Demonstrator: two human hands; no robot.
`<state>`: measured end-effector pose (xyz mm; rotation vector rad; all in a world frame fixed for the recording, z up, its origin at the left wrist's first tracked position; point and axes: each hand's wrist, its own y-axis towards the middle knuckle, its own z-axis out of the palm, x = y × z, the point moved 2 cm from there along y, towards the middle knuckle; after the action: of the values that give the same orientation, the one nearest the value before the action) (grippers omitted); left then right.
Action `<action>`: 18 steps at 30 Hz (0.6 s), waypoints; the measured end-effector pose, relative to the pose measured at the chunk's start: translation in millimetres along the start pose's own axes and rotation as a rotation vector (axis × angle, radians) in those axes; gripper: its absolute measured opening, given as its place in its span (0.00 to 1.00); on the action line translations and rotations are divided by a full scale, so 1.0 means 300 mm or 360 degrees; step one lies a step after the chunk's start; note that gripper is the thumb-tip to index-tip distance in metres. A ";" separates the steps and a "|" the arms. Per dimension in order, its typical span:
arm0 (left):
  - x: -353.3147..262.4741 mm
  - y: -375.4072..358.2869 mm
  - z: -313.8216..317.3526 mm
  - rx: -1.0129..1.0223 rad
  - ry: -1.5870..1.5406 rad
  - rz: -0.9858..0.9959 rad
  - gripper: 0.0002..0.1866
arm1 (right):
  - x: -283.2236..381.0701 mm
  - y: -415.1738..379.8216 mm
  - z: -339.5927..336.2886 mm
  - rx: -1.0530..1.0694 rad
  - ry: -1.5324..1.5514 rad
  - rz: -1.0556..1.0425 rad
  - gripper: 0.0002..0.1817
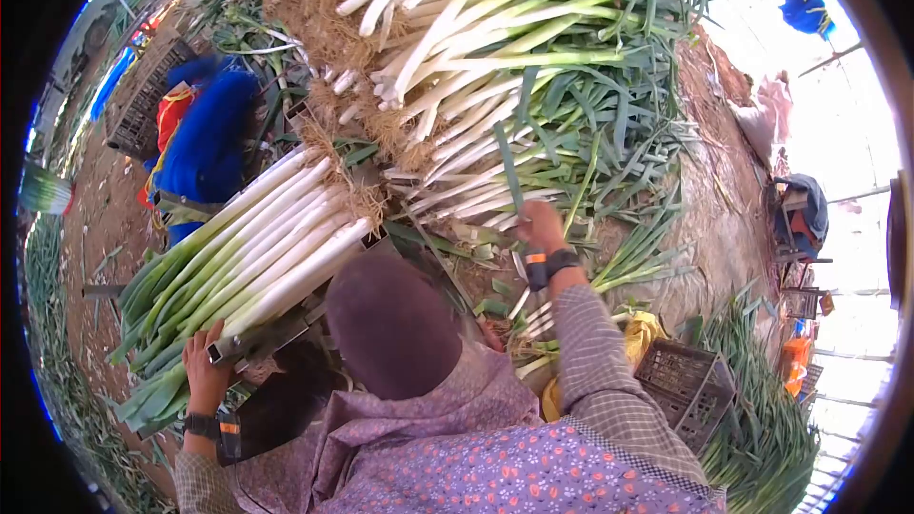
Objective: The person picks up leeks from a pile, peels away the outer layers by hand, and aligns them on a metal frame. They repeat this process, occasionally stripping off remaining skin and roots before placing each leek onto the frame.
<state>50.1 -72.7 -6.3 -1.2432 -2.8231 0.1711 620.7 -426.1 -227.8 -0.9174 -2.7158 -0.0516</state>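
Observation:
A bundle of leeks [271, 238] lies slantwise on a metal rack [267, 335], its white stalks and roots toward the upper right. My left hand [204, 362] holds the near side of the bundle, where the stalks turn to green leaves, close to the rack's end. My right hand [541, 228] is closed at the near edge of a large pile of leeks [514, 67]. A long green leek leaf [508, 167] rises from its fingers, which are partly hidden. Each wrist wears a dark band with an orange stripe.
Behind the rack is a person in blue clothing [205, 138], near a dark crate [152, 100]. Another crate [684, 385] and a yellow bag [643, 338] stand to my right. More leeks [762, 409] lie at the lower right. Leaf scraps litter the soil.

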 end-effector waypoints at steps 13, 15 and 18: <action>-0.024 0.034 -0.021 0.0100 -0.0001 -0.0046 0.34 | 0.300 0.420 0.376 -0.0298 0.2623 0.1772 0.15; -0.030 0.042 -0.026 0.0127 -0.0026 -0.0054 0.32 | 0.272 0.436 0.358 -0.0376 0.2148 0.1748 0.18; -0.037 0.033 -0.028 0.0080 -0.0047 -0.0021 0.30 | 0.320 0.344 0.163 -0.0630 0.2126 0.1474 0.19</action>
<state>65.6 -73.7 0.9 -1.2223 -2.8325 0.2602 597.6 -281.2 -254.7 -1.4175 -0.9606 -0.7152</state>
